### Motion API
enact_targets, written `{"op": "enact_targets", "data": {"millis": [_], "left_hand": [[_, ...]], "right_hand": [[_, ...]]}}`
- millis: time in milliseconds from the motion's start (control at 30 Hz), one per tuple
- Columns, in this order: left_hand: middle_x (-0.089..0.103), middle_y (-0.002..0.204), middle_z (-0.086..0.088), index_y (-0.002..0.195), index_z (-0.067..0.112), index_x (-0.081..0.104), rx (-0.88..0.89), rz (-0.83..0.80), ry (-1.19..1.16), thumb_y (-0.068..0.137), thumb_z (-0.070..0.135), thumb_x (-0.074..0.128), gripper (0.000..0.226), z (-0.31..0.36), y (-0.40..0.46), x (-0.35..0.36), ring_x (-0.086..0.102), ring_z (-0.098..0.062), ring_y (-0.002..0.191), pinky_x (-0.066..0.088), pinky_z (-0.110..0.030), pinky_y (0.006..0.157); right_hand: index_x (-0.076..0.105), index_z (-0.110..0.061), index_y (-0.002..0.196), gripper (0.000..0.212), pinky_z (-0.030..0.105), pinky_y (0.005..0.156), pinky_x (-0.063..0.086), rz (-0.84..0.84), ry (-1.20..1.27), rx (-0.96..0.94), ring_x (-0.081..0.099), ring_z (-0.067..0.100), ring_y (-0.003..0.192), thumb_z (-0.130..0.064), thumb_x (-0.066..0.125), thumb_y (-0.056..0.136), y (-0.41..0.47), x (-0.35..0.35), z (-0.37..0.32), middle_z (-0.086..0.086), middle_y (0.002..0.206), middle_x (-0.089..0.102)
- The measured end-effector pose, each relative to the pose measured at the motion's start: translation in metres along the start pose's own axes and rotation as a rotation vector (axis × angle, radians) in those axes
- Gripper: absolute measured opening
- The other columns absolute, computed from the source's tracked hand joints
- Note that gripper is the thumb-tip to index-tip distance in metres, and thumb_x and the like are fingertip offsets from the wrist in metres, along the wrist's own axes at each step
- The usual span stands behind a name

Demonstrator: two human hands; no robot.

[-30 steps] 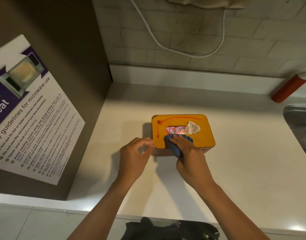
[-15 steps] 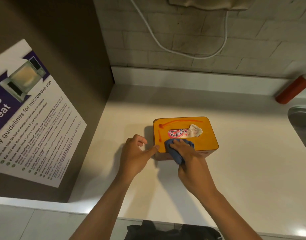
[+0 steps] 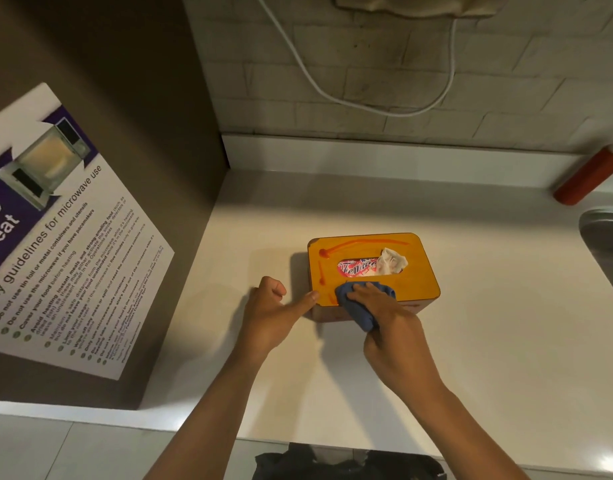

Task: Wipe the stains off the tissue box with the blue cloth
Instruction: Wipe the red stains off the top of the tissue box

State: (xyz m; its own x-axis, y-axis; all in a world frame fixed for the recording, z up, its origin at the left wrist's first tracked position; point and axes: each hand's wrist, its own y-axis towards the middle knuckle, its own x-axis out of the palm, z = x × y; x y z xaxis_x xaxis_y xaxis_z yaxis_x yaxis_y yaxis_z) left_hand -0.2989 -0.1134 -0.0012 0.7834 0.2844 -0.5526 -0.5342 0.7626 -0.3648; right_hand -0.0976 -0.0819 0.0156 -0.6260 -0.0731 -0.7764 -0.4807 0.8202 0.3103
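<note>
On a pale counter [image 3: 471,358], a right hand [image 3: 391,320] presses a bunched blue cloth [image 3: 355,306] under curled fingers onto the red-streaked orange tissue box [image 3: 416,282], whose near-left corner the left hand [image 3: 274,313] touches with one extended finger, the others curled.

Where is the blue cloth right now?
In the head view, the blue cloth lies under the right hand on the tissue box's near-left edge.

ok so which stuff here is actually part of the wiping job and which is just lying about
Part of the job:
tissue box, with red stains on its lid
blue cloth, pressed on the lid by the right hand
left hand, thumb against the box's corner

Just lying about:
microwave poster
white cable
red bottle
sink
</note>
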Motion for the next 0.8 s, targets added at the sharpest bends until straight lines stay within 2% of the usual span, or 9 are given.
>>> {"op": "enact_targets", "data": {"millis": [67, 133, 200, 267, 300, 433, 500, 667, 800], "left_hand": [[0.057, 0.112, -0.004, 0.107, 0.017, 0.050, -0.007, -0.019, -0.001, 0.077, 0.060, 0.079, 0.060, 0.001, -0.001, 0.000, 0.055, -0.021, 0.098, 0.043, -0.029, 0.076], [0.056, 0.114, -0.001, 0.114, 0.018, 0.049, -0.018, -0.043, -0.014, 0.079, 0.060, 0.078, 0.062, 0.003, -0.003, -0.001, 0.056, -0.021, 0.102, 0.043, -0.028, 0.077], [0.056, 0.115, -0.002, 0.117, 0.018, 0.049, -0.020, -0.047, -0.025, 0.079, 0.060, 0.077, 0.063, 0.004, -0.004, -0.001, 0.057, -0.022, 0.104, 0.043, -0.029, 0.079], [0.055, 0.115, -0.002, 0.116, 0.017, 0.049, -0.018, -0.040, -0.030, 0.080, 0.058, 0.077, 0.061, 0.004, -0.004, -0.001, 0.056, -0.022, 0.103, 0.043, -0.028, 0.079], [0.054, 0.113, -0.002, 0.116, 0.017, 0.049, -0.018, -0.038, -0.031, 0.081, 0.058, 0.077, 0.061, 0.004, -0.004, -0.001, 0.056, -0.021, 0.102, 0.042, -0.028, 0.078], [0.051, 0.094, 0.002, 0.105, 0.013, 0.049, -0.004, -0.010, -0.032, 0.083, 0.056, 0.076, 0.056, 0.000, -0.004, 0.004, 0.050, -0.015, 0.083, 0.043, -0.029, 0.068], [0.050, 0.088, 0.005, 0.105, 0.012, 0.049, -0.001, -0.014, -0.029, 0.083, 0.057, 0.074, 0.056, 0.000, -0.003, 0.004, 0.049, -0.013, 0.079, 0.043, -0.028, 0.067], [0.050, 0.092, 0.010, 0.113, 0.015, 0.049, -0.016, -0.069, -0.003, 0.085, 0.061, 0.070, 0.058, 0.002, -0.002, 0.002, 0.054, -0.018, 0.094, 0.042, -0.024, 0.064], [0.050, 0.084, 0.005, 0.101, 0.014, 0.048, -0.006, -0.031, -0.006, 0.084, 0.058, 0.074, 0.054, -0.002, 0.000, 0.004, 0.049, -0.013, 0.077, 0.041, -0.027, 0.063]], "right_hand": [[0.071, -0.007, 0.110, 0.046, 0.010, 0.091, 0.043, 0.032, 0.026, 0.051, 0.070, 0.031, 0.095, 0.016, 0.076, 0.071, 0.007, -0.005, -0.002, 0.010, 0.105, 0.073], [0.070, -0.011, 0.114, 0.041, -0.001, 0.087, 0.031, 0.022, 0.078, 0.116, 0.067, 0.026, 0.099, 0.010, 0.071, 0.079, 0.016, -0.002, -0.006, 0.006, 0.108, 0.072], [0.069, -0.013, 0.115, 0.042, 0.001, 0.085, 0.037, -0.018, 0.107, 0.107, 0.065, 0.023, 0.100, 0.010, 0.068, 0.080, 0.022, 0.004, -0.011, 0.004, 0.110, 0.072], [0.070, -0.014, 0.109, 0.045, 0.011, 0.083, 0.049, -0.041, 0.115, 0.067, 0.064, 0.019, 0.096, 0.015, 0.066, 0.075, 0.020, 0.006, -0.017, 0.004, 0.105, 0.072], [0.071, -0.014, 0.106, 0.047, 0.011, 0.083, 0.049, -0.046, 0.114, 0.039, 0.062, 0.017, 0.094, 0.018, 0.065, 0.072, 0.016, 0.005, -0.018, 0.004, 0.102, 0.073], [0.072, -0.016, 0.104, 0.050, -0.006, 0.079, 0.034, -0.075, 0.089, 0.014, 0.059, 0.015, 0.095, 0.020, 0.065, 0.069, 0.006, -0.008, -0.011, 0.002, 0.101, 0.073], [0.072, -0.015, 0.105, 0.044, -0.003, 0.080, 0.033, -0.058, 0.093, 0.056, 0.063, 0.017, 0.095, 0.016, 0.068, 0.074, 0.008, -0.015, -0.005, 0.004, 0.102, 0.073], [0.072, -0.012, 0.112, 0.036, -0.002, 0.083, 0.030, -0.016, 0.094, 0.106, 0.065, 0.024, 0.101, 0.007, 0.070, 0.082, 0.024, -0.006, -0.007, 0.005, 0.109, 0.072], [0.072, -0.017, 0.107, 0.043, 0.010, 0.077, 0.043, -0.058, 0.129, 0.042, 0.063, 0.017, 0.094, 0.012, 0.061, 0.077, 0.017, 0.005, -0.016, 0.000, 0.103, 0.072]]}}
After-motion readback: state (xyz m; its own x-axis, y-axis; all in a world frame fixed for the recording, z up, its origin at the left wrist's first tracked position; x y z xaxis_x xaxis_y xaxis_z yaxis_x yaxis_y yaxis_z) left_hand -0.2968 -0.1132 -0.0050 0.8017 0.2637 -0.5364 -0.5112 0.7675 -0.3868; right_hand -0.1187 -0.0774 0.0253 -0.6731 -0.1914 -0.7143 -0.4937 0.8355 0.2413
